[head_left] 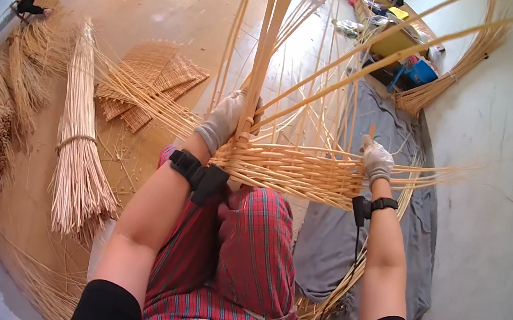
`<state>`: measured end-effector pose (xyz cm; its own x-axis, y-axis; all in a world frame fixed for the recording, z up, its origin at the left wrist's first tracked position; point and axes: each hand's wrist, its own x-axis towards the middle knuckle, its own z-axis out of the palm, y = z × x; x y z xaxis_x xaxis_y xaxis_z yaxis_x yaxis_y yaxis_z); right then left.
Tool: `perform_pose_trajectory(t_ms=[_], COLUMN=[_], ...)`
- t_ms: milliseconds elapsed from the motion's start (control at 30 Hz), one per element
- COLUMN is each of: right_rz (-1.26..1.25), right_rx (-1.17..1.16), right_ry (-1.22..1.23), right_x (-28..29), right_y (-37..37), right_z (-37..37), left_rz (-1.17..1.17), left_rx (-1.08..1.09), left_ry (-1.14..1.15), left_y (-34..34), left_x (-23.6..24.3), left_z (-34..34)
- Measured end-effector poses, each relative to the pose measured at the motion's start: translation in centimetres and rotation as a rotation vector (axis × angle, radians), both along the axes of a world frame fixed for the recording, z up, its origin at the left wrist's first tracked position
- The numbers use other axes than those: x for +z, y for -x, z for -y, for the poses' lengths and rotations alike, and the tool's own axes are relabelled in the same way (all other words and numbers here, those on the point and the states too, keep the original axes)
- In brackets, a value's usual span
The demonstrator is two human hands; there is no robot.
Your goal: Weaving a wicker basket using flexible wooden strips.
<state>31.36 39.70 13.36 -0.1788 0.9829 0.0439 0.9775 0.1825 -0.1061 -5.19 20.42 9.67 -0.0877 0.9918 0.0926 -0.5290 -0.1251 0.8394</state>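
Basketwork [298,172] just past knees [258,228], long axis running L–R; gripping upright rods [272,40] by its L end w/ L hand [227,114], curling R hand [377,160] at opp. far corner, not making out its exact hold.

From here, the pale-gold wicker panel [298,172], closely woven, stretches crosswise by the weaver's knees [263,219], perhaps touching them; long unwoven rods [270,40] fan up from its left end.
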Motion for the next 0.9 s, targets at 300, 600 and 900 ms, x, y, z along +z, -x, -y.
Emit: perform_pose_trajectory(t_ms=[300,600,900], right_rz=[-0.031,-0.085,-0.213], right_rx=[0.011,-0.084,-0.084], right_ry=[-0.299,-0.458,-0.522], right_x=[-2.3,-3.0,0.9], right_y=[-1.2,-0.9,2.6], right_z=[2.2,4.6,6.3], left_rz=[0.015,-0.489,-0.185], left_rx=[0.151,0.361,0.169], left_ry=[0.112,-0.255,0.040], left_y=[-0.8,1.8,4.0], left_x=[0.5,-3.4,3.5], left_z=[1.7,0.9,3.6])
